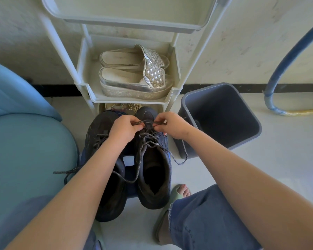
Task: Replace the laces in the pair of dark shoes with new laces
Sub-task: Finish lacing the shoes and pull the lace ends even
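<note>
Grip of the left hand [124,127] and grip of the right hand [172,125] are each clamped in a pinch on one side of the same speckled grey lace [150,122]. They draw it level across the toe end of the dark shoe by the bin [153,170] — a symmetrical hold that, by judgement, keeps both halves even at the lowest eyelets. Whether this lace is an old or a new one cannot be told. Second dark shoe [105,159] stands just beside the first, toes toward the rack, with its loose lace ends trailing toward the teal cushion [25,150]. Both shoes rest on a blue support [131,190], mostly hidden. Surroundings: cream shoe rack [134,101] carrying silver platform sandals [134,78], directly beyond the toes; grey waste bin [222,120] just beside the right hand — a loose lace end hangs against its wall; blue hose [287,56] well apart. Rack and bin probably leave little room for wide outward pulls.
</note>
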Available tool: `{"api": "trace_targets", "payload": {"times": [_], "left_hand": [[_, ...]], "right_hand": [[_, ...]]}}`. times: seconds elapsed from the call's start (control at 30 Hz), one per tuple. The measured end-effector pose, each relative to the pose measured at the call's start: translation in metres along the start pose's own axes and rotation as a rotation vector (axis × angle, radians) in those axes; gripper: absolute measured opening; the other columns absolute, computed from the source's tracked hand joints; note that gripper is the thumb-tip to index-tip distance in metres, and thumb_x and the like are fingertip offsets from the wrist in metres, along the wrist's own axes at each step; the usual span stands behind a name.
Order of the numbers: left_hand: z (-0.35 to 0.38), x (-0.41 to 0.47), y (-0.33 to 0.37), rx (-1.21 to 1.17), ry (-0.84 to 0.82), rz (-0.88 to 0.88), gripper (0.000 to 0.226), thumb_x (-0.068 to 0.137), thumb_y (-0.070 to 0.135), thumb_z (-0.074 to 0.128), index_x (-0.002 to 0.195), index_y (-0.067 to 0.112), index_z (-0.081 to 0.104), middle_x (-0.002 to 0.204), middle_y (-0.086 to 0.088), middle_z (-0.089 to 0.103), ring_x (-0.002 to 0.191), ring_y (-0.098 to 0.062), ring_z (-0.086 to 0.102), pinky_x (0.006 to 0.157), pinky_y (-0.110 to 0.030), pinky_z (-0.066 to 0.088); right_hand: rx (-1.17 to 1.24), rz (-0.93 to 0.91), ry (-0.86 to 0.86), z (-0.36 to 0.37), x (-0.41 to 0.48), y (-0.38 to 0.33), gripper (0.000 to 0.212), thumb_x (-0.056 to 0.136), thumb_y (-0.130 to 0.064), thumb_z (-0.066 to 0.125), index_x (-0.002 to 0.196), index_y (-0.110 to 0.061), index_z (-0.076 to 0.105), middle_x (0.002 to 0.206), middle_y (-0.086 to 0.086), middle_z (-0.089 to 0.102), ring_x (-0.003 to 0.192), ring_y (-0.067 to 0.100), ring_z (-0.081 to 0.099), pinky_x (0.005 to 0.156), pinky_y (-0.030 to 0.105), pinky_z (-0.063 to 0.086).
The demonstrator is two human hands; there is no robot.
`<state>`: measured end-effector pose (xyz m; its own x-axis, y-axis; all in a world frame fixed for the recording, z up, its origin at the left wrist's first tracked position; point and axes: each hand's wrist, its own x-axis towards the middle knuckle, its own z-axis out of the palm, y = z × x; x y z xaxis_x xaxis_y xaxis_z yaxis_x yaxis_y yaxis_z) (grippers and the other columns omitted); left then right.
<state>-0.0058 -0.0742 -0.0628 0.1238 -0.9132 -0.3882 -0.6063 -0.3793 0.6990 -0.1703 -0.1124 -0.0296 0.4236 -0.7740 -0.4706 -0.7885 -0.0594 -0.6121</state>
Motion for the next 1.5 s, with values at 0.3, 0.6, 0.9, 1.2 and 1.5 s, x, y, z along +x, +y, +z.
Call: {"api": "trace_targets", "payload": {"times": [0.3,0.6,0.9,1.2,1.5], "left_hand": [[0.0,-0.003,0.0,-0.038,-0.08,-0.006,0.011,0.091,0.019,0.06,0.095,0.027,0.067,0.072,0.009,0.058,0.055,-0.005,0.045,0.063,-0.024,0.041],[0.001,-0.005,-0.003,0.059,-0.103,0.077,0.024,0.095,0.018,0.054,0.112,0.027,0.068,0.076,0.016,0.057,0.08,-0.006,0.054,0.075,-0.021,0.037],[0.001,-0.005,0.002,0.056,-0.214,0.089,0.029,0.095,0.017,0.053,0.122,0.024,0.06,0.09,0.001,0.061,0.082,-0.018,0.059,0.068,-0.023,0.037],[-0.01,-0.009,-0.002,-0.144,-0.375,-0.075,0.03,0.089,0.021,0.063,0.117,0.032,0.056,0.077,0.002,0.051,0.055,-0.009,0.042,0.04,-0.014,0.031],[-0.011,-0.021,0.003,-0.24,-0.311,-0.234,0.026,0.08,0.013,0.071,0.102,0.018,0.058,0.066,-0.001,0.055,0.045,-0.008,0.041,0.036,-0.016,0.029]], "right_hand": [[0.097,0.002,-0.023,0.006,0.003,-0.005,0.018,0.087,-0.016,0.068,0.097,-0.001,0.069,0.083,0.011,0.062,0.072,0.017,0.055,0.079,0.033,0.05],[0.18,0.169,0.064,0.009,0.005,-0.004,0.014,0.093,-0.015,0.059,0.095,-0.003,0.067,0.059,0.005,0.062,0.03,-0.004,0.042,0.045,0.015,0.034],[0.221,0.258,0.097,0.01,0.008,-0.003,0.018,0.095,-0.017,0.057,0.082,-0.006,0.064,0.058,0.005,0.064,0.028,-0.002,0.04,0.035,0.01,0.03],[0.307,0.188,0.03,0.008,0.002,-0.002,0.015,0.093,-0.013,0.061,0.1,-0.001,0.066,0.072,0.003,0.065,0.057,0.008,0.054,0.057,0.019,0.041],[0.283,0.13,-0.013,0.008,0.001,-0.003,0.016,0.092,-0.012,0.061,0.101,0.001,0.065,0.082,0.006,0.067,0.069,0.015,0.058,0.073,0.028,0.047]]}}
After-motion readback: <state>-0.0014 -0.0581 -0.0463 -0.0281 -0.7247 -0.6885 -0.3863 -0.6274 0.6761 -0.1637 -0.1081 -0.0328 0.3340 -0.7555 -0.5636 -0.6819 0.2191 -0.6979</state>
